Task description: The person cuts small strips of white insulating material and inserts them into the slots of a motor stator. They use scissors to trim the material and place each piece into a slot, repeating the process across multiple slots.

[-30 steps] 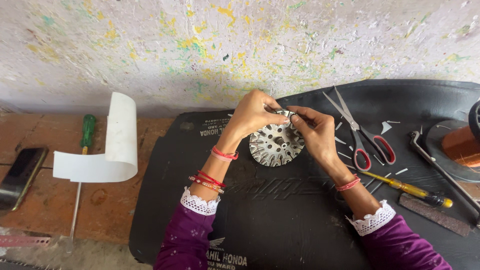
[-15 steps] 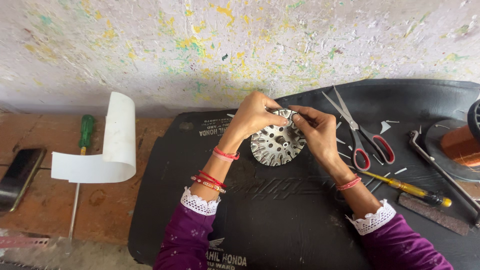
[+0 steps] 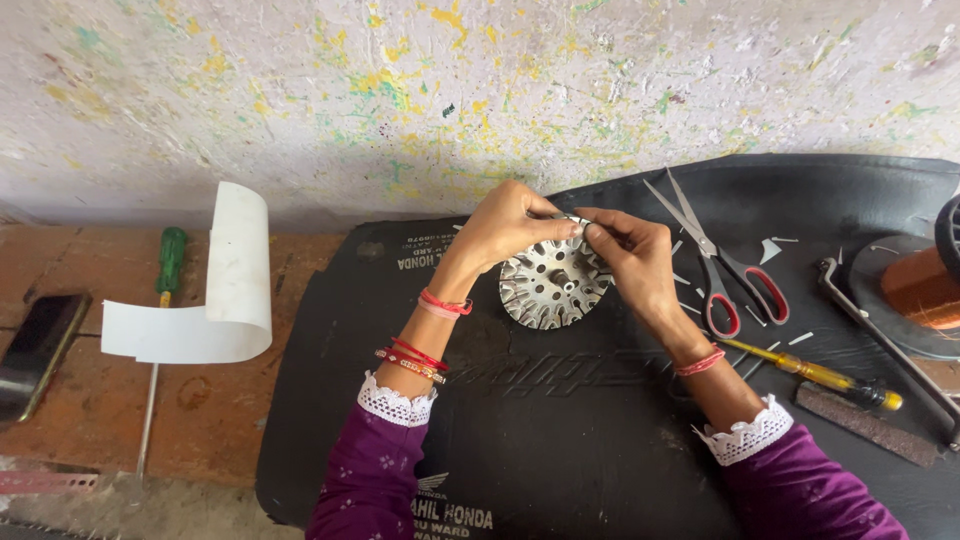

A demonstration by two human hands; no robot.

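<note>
A round silver slotted metal core [image 3: 553, 283] stands tilted on a black rubber mat [image 3: 600, 430]. My left hand [image 3: 505, 230] grips its upper left rim with fingers curled over the top. My right hand [image 3: 632, 258] pinches at the top rim next to the left fingertips. What sits between the fingertips is too small to make out. Both wrists wear red bangles and purple sleeves with white lace cuffs.
Red-handled scissors [image 3: 725, 275] and small white paper strips lie right of the core. A yellow-handled screwdriver [image 3: 815, 373], a grey block [image 3: 865, 423], a metal bar [image 3: 880, 335] and a copper wire spool [image 3: 925, 285] lie at the right. A curled white sheet [image 3: 215, 290], green screwdriver [image 3: 165, 300] and phone [image 3: 35, 350] lie left.
Both hands stay at the top rim of the core. The fingertips have shifted only slightly, and the core has barely moved.
</note>
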